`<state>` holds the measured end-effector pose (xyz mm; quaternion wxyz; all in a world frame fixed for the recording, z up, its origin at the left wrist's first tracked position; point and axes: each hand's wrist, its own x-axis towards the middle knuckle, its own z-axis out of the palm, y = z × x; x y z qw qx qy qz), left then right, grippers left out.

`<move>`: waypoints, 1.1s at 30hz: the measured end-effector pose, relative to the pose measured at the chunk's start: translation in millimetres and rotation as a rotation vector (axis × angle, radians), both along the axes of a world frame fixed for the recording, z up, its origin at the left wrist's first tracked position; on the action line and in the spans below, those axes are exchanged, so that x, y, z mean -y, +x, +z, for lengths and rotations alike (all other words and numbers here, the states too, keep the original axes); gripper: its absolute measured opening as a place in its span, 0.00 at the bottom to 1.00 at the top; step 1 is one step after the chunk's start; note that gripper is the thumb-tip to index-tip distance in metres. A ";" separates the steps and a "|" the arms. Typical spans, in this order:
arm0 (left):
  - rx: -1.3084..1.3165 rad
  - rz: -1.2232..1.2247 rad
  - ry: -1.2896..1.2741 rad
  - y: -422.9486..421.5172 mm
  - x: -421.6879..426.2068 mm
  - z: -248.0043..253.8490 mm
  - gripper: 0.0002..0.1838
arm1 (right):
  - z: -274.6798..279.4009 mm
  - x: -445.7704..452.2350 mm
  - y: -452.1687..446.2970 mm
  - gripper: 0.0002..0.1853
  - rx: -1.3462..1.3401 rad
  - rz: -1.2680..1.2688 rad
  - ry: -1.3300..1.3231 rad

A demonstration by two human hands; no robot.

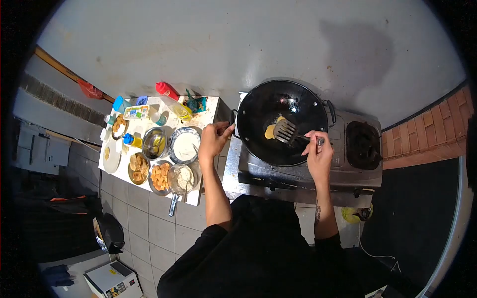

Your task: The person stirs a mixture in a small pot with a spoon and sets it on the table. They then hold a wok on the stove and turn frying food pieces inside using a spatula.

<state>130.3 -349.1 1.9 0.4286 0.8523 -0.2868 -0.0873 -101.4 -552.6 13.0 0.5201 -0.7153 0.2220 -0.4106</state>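
A large black wok (256, 104) sits on the left burner of the gas stove. My left hand (216, 141) is closed on the wok's left handle (232, 119). In my right hand (318, 151) is a slotted spatula (285, 131), its handle gripped between thumb and fingers. The spatula's head is down in the wok, against a small yellowish piece of food (271, 131) near the middle of the pan. Part of that food is hidden behind the slotted head.
On the left, a white table (206, 107) holds a bowl of white powder (186, 145), a bowl of orange cubes (160, 176), a strainer (174, 201) and several bottles. The stove's right burner (363, 144) has no pan. A green gas cylinder (351, 214) stands below.
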 end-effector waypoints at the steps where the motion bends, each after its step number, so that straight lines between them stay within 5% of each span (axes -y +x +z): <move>1: 0.000 0.001 -0.001 0.3 -0.1 -0.8 0.21 | 1.8 0.5 -0.5 0.03 -0.003 -0.013 -0.023; 8: -0.030 -0.005 0.000 -1.6 2.4 4.4 0.22 | 5.4 -4.4 5.0 0.03 -0.111 -0.049 0.089; 10: -0.018 -0.003 0.042 -1.1 1.3 4.4 0.22 | -5.6 0.7 8.5 0.02 -0.122 -0.079 -0.114; 29: -0.021 -0.009 0.002 2.2 1.3 1.4 0.21 | -1.2 39.4 6.2 0.03 -0.208 -0.049 -0.229; 33: -0.018 -0.008 -0.007 4.2 1.1 -1.6 0.21 | -6.9 27.8 17.7 0.04 -0.062 -0.027 -0.018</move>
